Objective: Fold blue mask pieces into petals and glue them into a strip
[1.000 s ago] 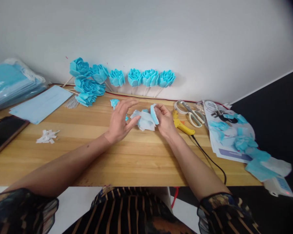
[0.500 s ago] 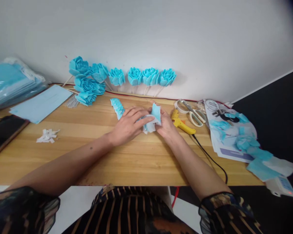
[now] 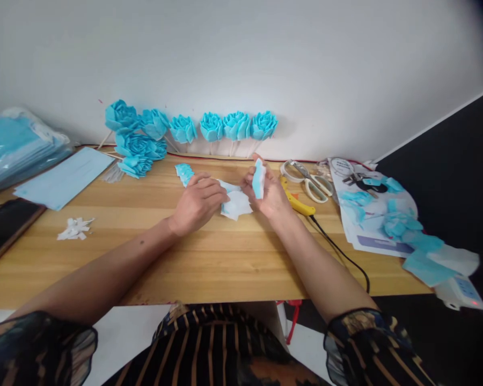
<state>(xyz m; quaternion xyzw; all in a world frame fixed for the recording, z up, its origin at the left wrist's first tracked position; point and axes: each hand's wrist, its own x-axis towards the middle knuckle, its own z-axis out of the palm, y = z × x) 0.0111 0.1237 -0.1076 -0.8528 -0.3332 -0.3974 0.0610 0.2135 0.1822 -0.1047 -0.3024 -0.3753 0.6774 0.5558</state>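
Observation:
My right hand (image 3: 271,195) is closed on a small blue-and-white fabric petal (image 3: 258,179), which stands upright in the fingers above the table. My left hand (image 3: 199,206) rests low over the wood, its thumb and curled fingers at the edge of some white-sided fabric pieces (image 3: 236,205). Just beyond the left knuckles lies a row of overlapping blue petals (image 3: 184,172), partly covered by that hand. Near my right wrist sits a yellow glue gun (image 3: 300,205), part of it hidden.
Finished blue fabric flowers (image 3: 211,127) on sticks lean along the wall. Scissors (image 3: 316,187) lie by a tape roll (image 3: 290,170). Blue scraps (image 3: 402,222) cover papers at right. At left are a packet of masks (image 3: 20,147), a blue sheet (image 3: 66,177), a phone (image 3: 10,228) and white snippets (image 3: 75,229).
My hands have moved apart. The right one has lifted a petal away from the white-sided pieces, which now lie spread by my left hand. The view has shifted slightly.

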